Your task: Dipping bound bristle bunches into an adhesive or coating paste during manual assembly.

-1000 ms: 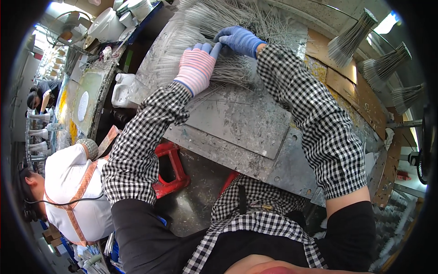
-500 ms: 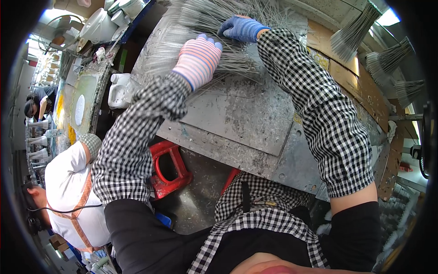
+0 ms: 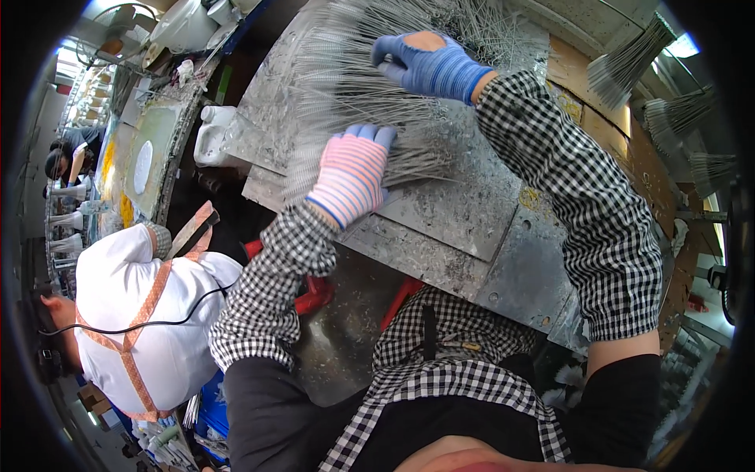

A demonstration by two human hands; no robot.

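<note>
Left hand [image 3: 351,175] lay flat, released, pinning thin metal rods [image 3: 354,86] against the metal worktop [image 3: 472,212]; right hand [image 3: 429,64] spread open atop the pile, likely steadying it.

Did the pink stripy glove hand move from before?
Yes. The left hand has pulled back from the right hand, coming nearer the metal table's near edge, across the thin wires.

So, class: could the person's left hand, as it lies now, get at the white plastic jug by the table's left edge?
Probably yes. The left hand rests on the thin metal rods, and the white plastic jug stands to its left; only rods and bare metal table lie between.
</note>
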